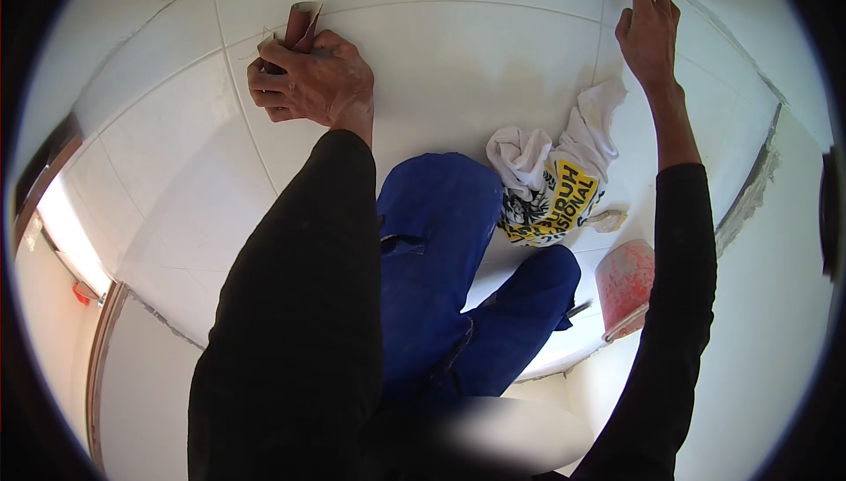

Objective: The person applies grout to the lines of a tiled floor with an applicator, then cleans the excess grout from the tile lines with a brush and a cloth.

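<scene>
My left hand (313,80) is closed around a rolled-up piece of reddish-brown sandpaper (300,27) with a torn edge. It rests on the white tiles (423,58), close to a joint line. At the upper right, my right hand (648,27) reaches to the tile edge by the wall. Its index finger is stretched out to the joint, the thumb stands apart, and the other fingers are partly bent. I see nothing held in it. A crumpled white shirt (564,177) with yellow and black print lies on the tiles between my knees and right hand.
A red bucket (626,283) smeared with white stands beside my right forearm. My knees in blue trousers (441,217) are bent over the tiles. Walls (780,243) with rough cement along their foot border the floor. A bright doorway (75,225) opens at the left.
</scene>
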The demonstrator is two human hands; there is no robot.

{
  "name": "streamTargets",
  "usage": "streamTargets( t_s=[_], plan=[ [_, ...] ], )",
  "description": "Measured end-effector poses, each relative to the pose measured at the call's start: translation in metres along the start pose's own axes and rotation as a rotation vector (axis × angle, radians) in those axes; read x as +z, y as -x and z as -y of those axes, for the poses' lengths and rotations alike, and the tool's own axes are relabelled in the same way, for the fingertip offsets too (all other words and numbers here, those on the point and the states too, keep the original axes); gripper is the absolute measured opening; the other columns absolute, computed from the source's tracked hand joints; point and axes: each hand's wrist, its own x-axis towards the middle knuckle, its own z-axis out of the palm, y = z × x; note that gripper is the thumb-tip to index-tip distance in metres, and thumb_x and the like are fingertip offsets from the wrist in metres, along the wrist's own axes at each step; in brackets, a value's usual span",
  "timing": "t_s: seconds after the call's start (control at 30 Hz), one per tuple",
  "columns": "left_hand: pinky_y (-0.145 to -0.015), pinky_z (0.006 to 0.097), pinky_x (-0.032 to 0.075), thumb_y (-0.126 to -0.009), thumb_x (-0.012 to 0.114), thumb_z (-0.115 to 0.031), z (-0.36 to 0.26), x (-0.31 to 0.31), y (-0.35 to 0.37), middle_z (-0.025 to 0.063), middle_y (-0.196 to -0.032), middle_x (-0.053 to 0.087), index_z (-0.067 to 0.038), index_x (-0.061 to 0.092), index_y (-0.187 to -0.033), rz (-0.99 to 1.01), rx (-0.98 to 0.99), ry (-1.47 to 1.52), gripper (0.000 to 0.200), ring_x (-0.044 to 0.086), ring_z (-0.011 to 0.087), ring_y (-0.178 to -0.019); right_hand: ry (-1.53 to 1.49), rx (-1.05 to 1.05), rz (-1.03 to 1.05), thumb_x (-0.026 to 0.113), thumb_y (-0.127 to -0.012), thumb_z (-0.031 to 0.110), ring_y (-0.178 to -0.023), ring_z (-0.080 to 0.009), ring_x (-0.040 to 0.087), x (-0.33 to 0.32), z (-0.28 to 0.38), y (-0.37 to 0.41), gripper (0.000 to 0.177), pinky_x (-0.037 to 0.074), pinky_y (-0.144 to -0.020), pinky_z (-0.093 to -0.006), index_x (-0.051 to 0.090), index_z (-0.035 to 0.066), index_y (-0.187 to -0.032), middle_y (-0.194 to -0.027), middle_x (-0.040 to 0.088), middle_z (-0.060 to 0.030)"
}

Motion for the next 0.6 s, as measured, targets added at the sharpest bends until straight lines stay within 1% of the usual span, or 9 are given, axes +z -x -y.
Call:
streamTargets(
  t_s=[0.03,0.1,0.13,0.23,0.33,0.4,0.47,0.53,0.6],
  plan=[
    [-0.107,0.0576,0.028,-0.085,0.063,-0.033,0.002,0.001,0.0,0.0236,-0.142,0.032,-0.005,0.041,-0.128,0.001,0.0,0.0,0.056,0.032,0.0393,-0.133,0.011,-0.017,-0.017,0.057,-0.083,-0.017,-0.133,-0.0276,0.06,0.0,0.001,-0.002,0.069,0.042,-0.11,-0.0515,0.06,0.017,-0.142,-0.116,0.068,-0.0013],
    [-0.109,0.0619,0.026,-0.092,0.061,-0.038,0.007,0.004,-0.001,0.0257,-0.144,0.028,-0.005,0.039,-0.131,0.04,0.016,0.041,0.056,0.029,0.0411,-0.136,0.03,-0.025,-0.009,0.058,-0.083,-0.016,-0.132,-0.0249,0.06,-0.001,0.001,-0.002,0.071,0.04,-0.111,-0.0496,0.06,0.021,-0.144,-0.113,0.07,0.0016],
    [-0.109,0.0619,0.026,-0.092,0.061,-0.038,0.006,0.003,-0.001,0.0257,-0.144,0.028,-0.005,0.039,-0.131,0.039,0.015,0.04,0.056,0.029,0.0411,-0.136,0.049,-0.034,-0.002,0.059,-0.084,-0.016,-0.13,-0.0223,0.06,0.0,0.001,-0.002,0.074,0.038,-0.111,-0.0476,0.06,0.024,-0.147,-0.109,0.073,0.0044],
    [-0.107,0.0616,0.027,-0.092,0.061,-0.038,0.002,0.0,0.0,0.0252,-0.144,0.029,-0.006,0.039,-0.131,0.033,0.016,0.008,0.055,0.029,0.0402,-0.136,0.044,-0.057,0.034,0.058,-0.083,-0.016,-0.128,-0.0215,0.061,-0.008,0.007,0.01,0.07,0.039,-0.11,-0.0458,0.064,0.021,-0.141,-0.107,0.074,0.0039],
    [-0.107,0.0586,0.028,-0.085,0.063,-0.033,0.0,0.0,0.0,0.0241,-0.142,0.033,-0.004,0.041,-0.128,0.001,0.005,0.011,0.057,0.032,0.0394,-0.133,-0.001,-0.083,0.047,0.058,-0.08,-0.016,-0.125,-0.021,0.061,-0.02,0.015,0.024,0.07,0.039,-0.11,-0.0444,0.066,0.021,-0.139,-0.102,0.073,0.0035],
    [-0.107,0.0581,0.028,-0.085,0.063,-0.034,-0.002,-0.004,0.001,0.0241,-0.142,0.033,-0.005,0.041,-0.128,0.022,0.025,0.042,0.057,0.032,0.0392,-0.133,-0.01,-0.083,0.027,0.056,-0.078,-0.017,-0.121,-0.0214,0.062,-0.02,0.012,0.027,0.066,0.04,-0.108,-0.0439,0.066,0.017,-0.132,-0.108,0.076,0.0046],
    [-0.106,0.0577,0.029,-0.085,0.063,-0.033,0.0,-0.001,0.0,0.0241,-0.142,0.033,-0.005,0.041,-0.128,0.018,0.01,0.025,0.056,0.032,0.0391,-0.132,-0.117,0.004,-0.026,0.054,-0.076,-0.018,-0.117,-0.0225,0.063,-0.016,0.006,0.027,0.055,0.043,-0.105,-0.0445,0.064,0.012,-0.12,-0.12,0.078,0.0052],
    [-0.106,0.0574,0.029,-0.085,0.063,-0.033,0.002,0.002,-0.001,0.024,-0.142,0.033,-0.005,0.041,-0.128,0.015,-0.007,0.008,0.056,0.032,0.0391,-0.132,-0.12,0.023,-0.034,0.054,-0.075,-0.018,-0.116,-0.0233,0.063,-0.011,0.002,0.024,0.05,0.044,-0.103,-0.0451,0.061,0.011,-0.115,-0.125,0.077,0.0053],
    [-0.104,0.0621,0.029,-0.09,0.062,-0.041,0.004,0.002,-0.001,0.024,-0.141,0.032,-0.006,0.04,-0.129,0.011,0.012,0.018,0.057,0.031,0.0408,-0.135,-0.126,0.039,-0.043,0.053,-0.075,-0.018,-0.115,-0.0241,0.063,-0.007,0.0,0.019,0.046,0.046,-0.101,-0.0457,0.058,0.01,-0.111,-0.13,0.077,0.0054]
  ],
)
